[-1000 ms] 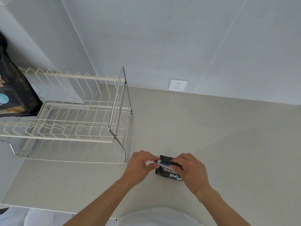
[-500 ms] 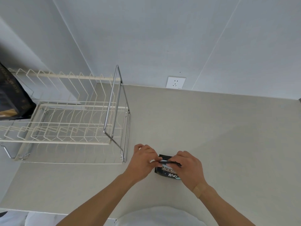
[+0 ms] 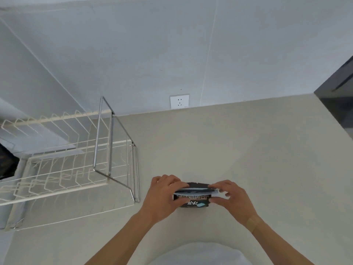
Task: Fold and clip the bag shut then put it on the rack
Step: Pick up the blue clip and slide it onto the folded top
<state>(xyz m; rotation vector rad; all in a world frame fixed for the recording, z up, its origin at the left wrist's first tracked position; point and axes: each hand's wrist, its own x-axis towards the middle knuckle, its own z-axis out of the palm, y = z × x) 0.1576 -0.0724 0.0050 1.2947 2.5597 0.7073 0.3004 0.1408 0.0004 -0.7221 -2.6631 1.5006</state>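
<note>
A small black bag [image 3: 193, 202] with white and light-blue print stands on the beige counter near me. A long pale-blue clip [image 3: 196, 191] lies across its folded top. My left hand [image 3: 164, 196] grips the bag's left end and the clip. My right hand [image 3: 231, 197] pinches the clip's right end against the bag. The cream wire rack [image 3: 63, 169] with a chrome frame stands to the left, apart from the bag.
A large dark bag [image 3: 7, 163] sits on the rack's far left, mostly out of frame. A white wall socket [image 3: 179, 101] is behind the counter [image 3: 248, 150]. A dark cabinet edge [image 3: 340, 92] bounds the right side.
The view has swung right, so the rack and large dark bag slid left. The clip now lies level across the bag's top, with my hands spread to its two ends.
</note>
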